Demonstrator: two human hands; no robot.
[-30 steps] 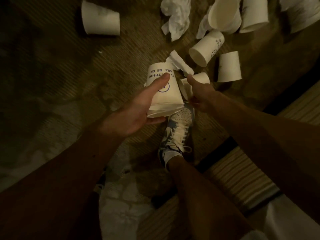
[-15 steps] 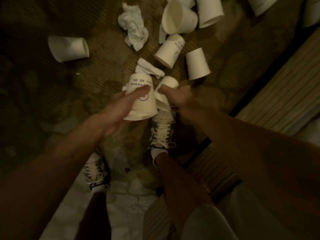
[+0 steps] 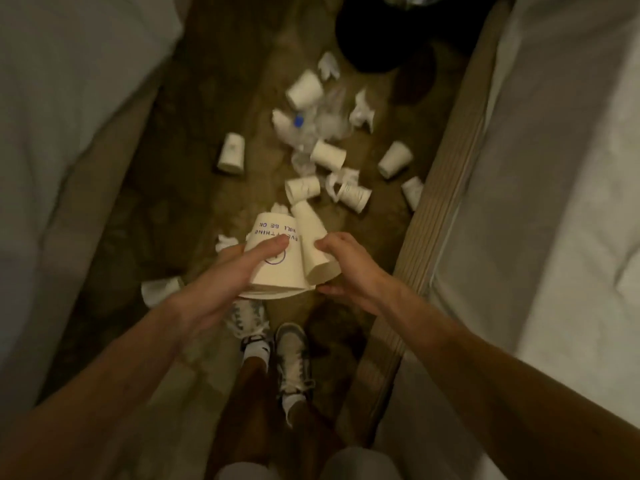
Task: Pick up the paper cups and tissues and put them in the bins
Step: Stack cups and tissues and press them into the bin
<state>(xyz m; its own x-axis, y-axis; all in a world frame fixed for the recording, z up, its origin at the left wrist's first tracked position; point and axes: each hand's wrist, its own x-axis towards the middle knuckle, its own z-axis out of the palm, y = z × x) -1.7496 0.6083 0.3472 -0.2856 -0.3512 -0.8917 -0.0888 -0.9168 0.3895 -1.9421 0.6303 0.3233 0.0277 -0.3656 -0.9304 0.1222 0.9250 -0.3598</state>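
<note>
Stacked cups (image 3: 273,268) gripped by left hand (image 3: 221,282); right hand (image 3: 349,268) clasps single cup (image 3: 313,247).

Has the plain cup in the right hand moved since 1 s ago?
Yes, upward. The plain cup was down at the carpet among the litter; now the right hand holds it above the carpet, beside the printed stack.

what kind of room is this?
Likely a bedroom or hotel room: a carpeted aisle between a white-sheeted left bed and right bed, a wooden frame edging the right one, and what looks like a dark bin at the far end.
</note>
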